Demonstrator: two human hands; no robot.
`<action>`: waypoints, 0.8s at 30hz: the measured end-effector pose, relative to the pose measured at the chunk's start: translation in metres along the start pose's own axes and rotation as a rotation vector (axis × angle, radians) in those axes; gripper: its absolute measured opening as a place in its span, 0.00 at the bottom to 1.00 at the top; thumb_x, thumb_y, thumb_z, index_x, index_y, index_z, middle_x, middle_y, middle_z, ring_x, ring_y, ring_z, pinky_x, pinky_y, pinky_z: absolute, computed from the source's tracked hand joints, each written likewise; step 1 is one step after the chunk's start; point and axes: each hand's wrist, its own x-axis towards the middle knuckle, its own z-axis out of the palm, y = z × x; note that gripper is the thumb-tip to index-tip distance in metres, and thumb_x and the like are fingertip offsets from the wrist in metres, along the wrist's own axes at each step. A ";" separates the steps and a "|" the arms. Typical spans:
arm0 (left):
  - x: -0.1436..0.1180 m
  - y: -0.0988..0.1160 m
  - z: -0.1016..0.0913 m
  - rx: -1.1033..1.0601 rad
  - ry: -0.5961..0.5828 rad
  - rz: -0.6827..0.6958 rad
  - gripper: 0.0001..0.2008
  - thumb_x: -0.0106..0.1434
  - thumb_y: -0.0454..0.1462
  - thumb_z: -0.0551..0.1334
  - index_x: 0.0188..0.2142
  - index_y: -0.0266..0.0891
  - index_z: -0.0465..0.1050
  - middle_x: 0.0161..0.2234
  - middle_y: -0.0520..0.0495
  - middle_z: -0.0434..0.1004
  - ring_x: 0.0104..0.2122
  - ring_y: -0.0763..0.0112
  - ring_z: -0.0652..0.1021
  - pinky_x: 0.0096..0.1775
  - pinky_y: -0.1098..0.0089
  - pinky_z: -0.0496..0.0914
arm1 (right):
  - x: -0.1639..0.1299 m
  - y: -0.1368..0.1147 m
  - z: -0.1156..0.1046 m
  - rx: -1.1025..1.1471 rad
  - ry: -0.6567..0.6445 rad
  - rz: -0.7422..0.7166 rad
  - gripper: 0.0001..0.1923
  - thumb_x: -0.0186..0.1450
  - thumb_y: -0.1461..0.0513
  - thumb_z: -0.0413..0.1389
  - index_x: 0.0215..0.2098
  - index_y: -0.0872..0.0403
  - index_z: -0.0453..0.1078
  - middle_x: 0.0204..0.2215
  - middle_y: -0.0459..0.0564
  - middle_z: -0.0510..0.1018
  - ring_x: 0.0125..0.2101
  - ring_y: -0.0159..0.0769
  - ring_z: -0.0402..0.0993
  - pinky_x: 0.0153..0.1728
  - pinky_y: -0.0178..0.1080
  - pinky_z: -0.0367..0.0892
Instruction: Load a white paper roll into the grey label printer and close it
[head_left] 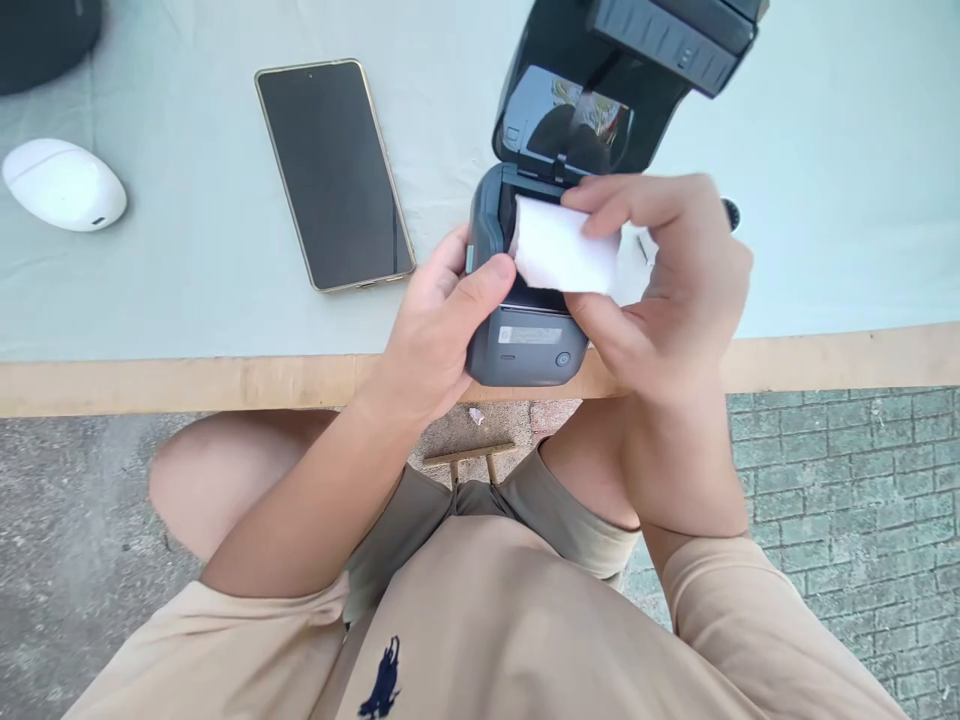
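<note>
A dark grey portable label printer (525, 350) is tilted up at the table's front edge, its hinged lid (637, 110) swung open away from me. My left hand (442, 330) wraps round the printer's left side, with the thumb at the rim of the open compartment. Over that compartment, my right hand (667, 270) pinches a small white piece of paper (566, 245) between thumb and fingers. The paper's left edge looks torn and lies close to my left thumb. Whether the paper joins a roll inside, I cannot tell.
A phone (334, 175) with a dark screen lies left of the printer. Farther left are a white computer mouse (64, 185) and a black object (45, 40) in the corner. A small dark round thing (730, 214) shows behind my right hand. The wooden table edge (187, 383) runs across.
</note>
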 end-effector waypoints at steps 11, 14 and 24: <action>0.004 -0.001 -0.009 -0.072 -0.098 0.011 0.10 0.65 0.39 0.61 0.44 0.39 0.70 0.44 0.45 0.80 0.56 0.56 0.76 0.51 0.61 0.76 | 0.000 0.000 0.001 -0.036 0.045 -0.406 0.04 0.62 0.60 0.60 0.36 0.51 0.71 0.33 0.45 0.80 0.42 0.40 0.77 0.46 0.47 0.74; 0.003 0.000 -0.011 0.032 -0.079 0.012 0.13 0.61 0.34 0.65 0.46 0.39 0.70 0.42 0.46 0.81 0.51 0.55 0.80 0.47 0.62 0.77 | -0.001 0.000 0.001 0.028 0.077 -0.363 0.09 0.64 0.55 0.57 0.39 0.50 0.70 0.35 0.45 0.79 0.43 0.40 0.76 0.50 0.50 0.73; 0.004 -0.003 -0.015 0.066 -0.108 0.037 0.14 0.59 0.32 0.65 0.45 0.40 0.71 0.43 0.43 0.81 0.42 0.54 0.83 0.35 0.64 0.79 | -0.001 0.005 -0.003 0.133 0.065 -0.174 0.20 0.60 0.57 0.59 0.50 0.49 0.65 0.47 0.48 0.70 0.51 0.41 0.68 0.55 0.49 0.68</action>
